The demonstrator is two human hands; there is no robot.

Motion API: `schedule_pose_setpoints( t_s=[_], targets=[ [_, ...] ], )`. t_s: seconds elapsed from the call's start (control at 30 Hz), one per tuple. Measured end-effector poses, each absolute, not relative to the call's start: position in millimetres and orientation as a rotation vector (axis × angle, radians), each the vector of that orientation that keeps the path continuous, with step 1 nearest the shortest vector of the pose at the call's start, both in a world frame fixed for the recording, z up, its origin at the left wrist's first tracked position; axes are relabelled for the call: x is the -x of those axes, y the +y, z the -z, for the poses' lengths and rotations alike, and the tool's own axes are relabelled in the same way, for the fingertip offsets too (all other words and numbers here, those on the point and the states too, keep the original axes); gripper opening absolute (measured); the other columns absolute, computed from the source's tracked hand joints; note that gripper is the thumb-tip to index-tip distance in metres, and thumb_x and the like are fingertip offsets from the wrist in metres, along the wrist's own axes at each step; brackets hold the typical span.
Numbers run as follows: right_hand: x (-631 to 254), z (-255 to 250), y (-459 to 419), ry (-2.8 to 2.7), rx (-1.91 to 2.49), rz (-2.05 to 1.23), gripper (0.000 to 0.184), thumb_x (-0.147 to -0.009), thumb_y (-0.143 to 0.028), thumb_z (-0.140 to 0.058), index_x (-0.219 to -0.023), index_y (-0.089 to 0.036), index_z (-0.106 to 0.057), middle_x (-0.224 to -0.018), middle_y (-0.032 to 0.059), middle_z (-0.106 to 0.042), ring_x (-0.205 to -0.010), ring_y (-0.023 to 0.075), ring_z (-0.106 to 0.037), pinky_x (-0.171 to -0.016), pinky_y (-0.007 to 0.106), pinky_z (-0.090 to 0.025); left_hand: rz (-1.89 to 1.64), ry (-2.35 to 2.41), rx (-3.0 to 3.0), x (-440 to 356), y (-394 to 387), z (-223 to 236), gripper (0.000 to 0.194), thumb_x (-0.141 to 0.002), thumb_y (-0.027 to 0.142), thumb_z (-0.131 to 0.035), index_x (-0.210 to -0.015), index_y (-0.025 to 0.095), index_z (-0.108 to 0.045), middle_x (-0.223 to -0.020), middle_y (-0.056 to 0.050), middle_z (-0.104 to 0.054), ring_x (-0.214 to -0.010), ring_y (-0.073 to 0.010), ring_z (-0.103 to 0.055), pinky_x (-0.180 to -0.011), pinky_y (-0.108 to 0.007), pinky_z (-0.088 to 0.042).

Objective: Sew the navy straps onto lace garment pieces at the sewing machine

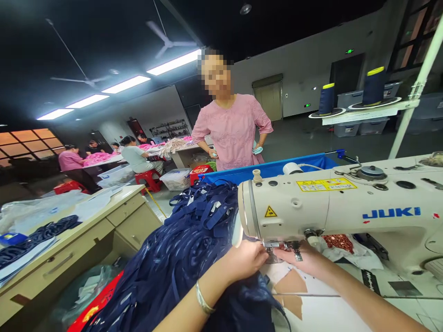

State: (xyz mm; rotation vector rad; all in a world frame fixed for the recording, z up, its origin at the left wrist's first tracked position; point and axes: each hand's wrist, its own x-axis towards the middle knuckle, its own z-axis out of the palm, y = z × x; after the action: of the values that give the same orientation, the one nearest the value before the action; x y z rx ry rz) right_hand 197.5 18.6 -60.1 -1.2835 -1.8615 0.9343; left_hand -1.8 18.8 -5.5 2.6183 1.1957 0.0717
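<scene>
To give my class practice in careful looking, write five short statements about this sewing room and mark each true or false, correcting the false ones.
1. The left hand and right hand are both close to the needle area of the sewing machine. True.
2. The bracelet is on the right wrist. False: it is on the left wrist.
3. Dark blue fabric strips are heaped beside the machine. True.
4. The front thread cone is red. False: it is dark blue with a yellow top.
5. The person facing the machine wears pink. True.
</scene>
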Motion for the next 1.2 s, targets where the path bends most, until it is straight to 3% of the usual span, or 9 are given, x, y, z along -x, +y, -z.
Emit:
schedule_pose_setpoints(
  t_s=[0.1, 0.2, 0.4, 0.57, 0.7, 0.8, 0.97, 1.1, 1.2],
  targets=[
    [-200, 64, 21, -1.808, 1.232, -1.088, 0.024, -0.080, -0.039, -0.053, -0.086, -0.020, -0.066, -0.087, 0.0036, -0.069, -0.082, 0.0208, -0.063, -0.075, 0.031, -0.049, -0.176, 1.188, -2.542, 8, 26, 20, 0.016, -0.092, 0.029, -0.050, -0.092, 0.018, -0.062, -0.085, -0.002, -0.066, -0.073, -0.0152, -0.061, -0.060, -0.021, -0.043],
    [-196, 68, 22, -1.798, 1.178, -1.158, 0.025, -0.081, -0.042, -0.055, -0.088, -0.020, -0.067, -0.093, 0.0043, -0.070, -0.091, 0.0231, -0.063, -0.087, 0.036, -0.048, -0.357, 1.076, -2.476, 12, 27, 28, 0.012, -0.089, 0.024, -0.056, -0.097, 0.020, -0.064, -0.090, -0.001, -0.067, -0.083, -0.0142, -0.062, -0.073, -0.020, -0.044],
    [-181, 67, 16, -1.899, 1.266, -1.045, 0.027, -0.082, -0.047, -0.056, -0.087, -0.025, -0.070, -0.097, 0.0028, -0.071, -0.098, 0.0241, -0.061, -0.097, 0.040, -0.044, -0.364, 1.088, -2.481, 13, 27, 38, 0.018, -0.092, 0.033, -0.053, -0.094, 0.021, -0.067, -0.089, -0.002, -0.068, -0.085, -0.0160, -0.062, -0.075, -0.023, -0.045],
    [-180, 85, 15, -1.888, 1.473, -0.881, 0.026, -0.077, -0.050, -0.056, -0.082, -0.029, -0.072, -0.087, 0.0013, -0.073, -0.084, 0.0277, -0.065, -0.081, 0.039, -0.052, -0.358, 1.100, -2.485, 15, 27, 43, 0.018, -0.092, 0.033, -0.052, -0.095, 0.021, -0.065, -0.093, -0.002, -0.066, -0.087, -0.0157, -0.062, -0.077, -0.023, -0.045],
    [-184, 98, 19, -1.925, 1.443, -0.837, 0.028, -0.079, -0.049, -0.052, -0.077, -0.030, -0.072, -0.087, -0.0006, -0.073, -0.085, 0.0266, -0.065, -0.082, 0.035, -0.051, -0.361, 1.129, -2.499, 15, 24, 40, 0.018, -0.093, 0.032, -0.049, -0.090, 0.020, -0.063, -0.085, -0.001, -0.064, -0.078, -0.0137, -0.060, -0.069, -0.021, -0.044],
    [-184, 103, 20, -1.964, 1.457, -0.800, 0.035, -0.082, -0.050, -0.046, -0.067, -0.027, -0.068, -0.070, -0.0010, -0.070, -0.071, 0.0232, -0.064, -0.069, 0.031, -0.050, -0.338, 1.170, -2.508, 14, 23, 37, 0.017, -0.092, 0.030, -0.049, -0.087, 0.020, -0.062, -0.079, 0.000, -0.063, -0.069, -0.0123, -0.058, -0.063, -0.020, -0.043],
    [-171, 107, 22, -2.005, 1.569, -0.548, 0.038, -0.081, -0.043, -0.041, -0.050, -0.023, -0.052, -0.049, -0.0016, -0.057, -0.048, 0.0173, -0.053, -0.049, 0.028, -0.038, -0.365, 1.163, -2.500, 14, 24, 41, 0.013, -0.090, 0.029, -0.053, -0.086, 0.020, -0.062, -0.080, 0.000, -0.063, -0.069, -0.0126, -0.058, -0.063, -0.020, -0.042],
    [-163, 110, 23, -1.994, 1.606, -0.439, 0.033, -0.077, -0.038, -0.038, -0.048, -0.022, -0.044, -0.046, -0.0014, -0.053, -0.042, 0.0151, -0.047, -0.044, 0.029, -0.029, -0.401, 1.122, -2.439, 16, 24, 41, 0.017, -0.089, 0.037, -0.058, -0.089, 0.021, -0.063, -0.083, 0.001, -0.065, -0.071, -0.0128, -0.059, -0.064, -0.019, -0.043],
    [-166, 114, 24, -1.979, 1.613, -0.422, 0.033, -0.076, -0.038, -0.041, -0.048, -0.022, -0.044, -0.045, -0.0018, -0.053, -0.043, 0.0148, -0.046, -0.044, 0.028, -0.030, -0.405, 1.097, -2.464, 15, 24, 37, 0.018, -0.092, 0.037, -0.053, -0.093, 0.022, -0.064, -0.086, 0.001, -0.066, -0.077, -0.0132, -0.061, -0.066, -0.019, -0.043]
  ],
)
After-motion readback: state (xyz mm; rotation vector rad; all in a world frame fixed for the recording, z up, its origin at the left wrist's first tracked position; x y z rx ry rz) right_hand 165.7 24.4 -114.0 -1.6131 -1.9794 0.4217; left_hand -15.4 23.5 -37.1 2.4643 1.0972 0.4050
